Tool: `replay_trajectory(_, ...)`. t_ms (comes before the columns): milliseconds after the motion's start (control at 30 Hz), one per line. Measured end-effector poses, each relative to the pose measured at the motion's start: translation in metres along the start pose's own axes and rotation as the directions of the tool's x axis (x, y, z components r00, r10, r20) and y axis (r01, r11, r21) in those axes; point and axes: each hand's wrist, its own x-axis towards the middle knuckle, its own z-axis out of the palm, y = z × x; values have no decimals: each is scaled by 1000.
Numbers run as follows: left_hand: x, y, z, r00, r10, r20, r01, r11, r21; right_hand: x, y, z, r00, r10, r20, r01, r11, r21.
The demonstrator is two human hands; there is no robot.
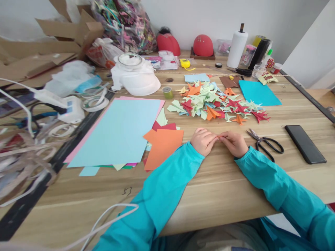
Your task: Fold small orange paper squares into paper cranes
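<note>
My left hand (204, 142) and my right hand (233, 143) meet fingertip to fingertip, low over the table. Both are closed in a pinch on a small piece of orange paper (218, 137); only a sliver of it shows, and the fingers hide its shape. Just beyond them spreads a heap of small folded paper figures (204, 97) in pale green, red, orange and blue. Orange paper sheets (166, 148) lie left of my left hand. Black-handled scissors (264, 141) rest beside my right wrist, blades slightly apart.
Light blue paper (115, 132) tops a stack on the left, near cables and a white power strip (70, 108). A phone (305, 144) lies at right. Behind stand a turquoise sheet (259, 93), a tape measure (185, 63) and a white roll (237, 48). A white cable crosses my left sleeve.
</note>
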Motion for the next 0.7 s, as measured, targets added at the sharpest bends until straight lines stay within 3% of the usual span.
replay_trajectory(200,0,3,-2,999,-44,23,45,998,-34,-1,-1,2,993,107,54,-116,976,185)
replay_trajectory(700,1,2,0,1000,9,-24,-10,1000,-28,-2,4,1,992,114,57,-123,973,195)
